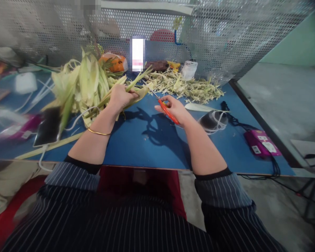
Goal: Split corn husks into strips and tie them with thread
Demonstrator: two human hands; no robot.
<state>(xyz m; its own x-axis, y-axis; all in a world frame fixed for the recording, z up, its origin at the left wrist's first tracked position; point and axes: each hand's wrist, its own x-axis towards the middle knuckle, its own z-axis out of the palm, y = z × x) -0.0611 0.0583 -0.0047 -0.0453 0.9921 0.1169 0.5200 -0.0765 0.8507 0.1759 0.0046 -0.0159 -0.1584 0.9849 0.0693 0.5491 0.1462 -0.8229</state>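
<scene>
Pinched in my left hand is a corn husk, pale green, its tip pointing right. My right hand grips a pair of scissors with red-orange handles. The scissor blades reach up and left toward the husk's tip; whether they touch it I cannot tell. A big pile of whole corn husks lies left of and behind my left hand. Beyond both hands spreads a heap of cut husk pieces. One loose husk piece rests right of my right hand.
The blue table carries a black phone with a white cable at left. At right are a dark roll wrapped in white cord and a purple box with black cables. Behind stand an orange packet and a perforated metal screen.
</scene>
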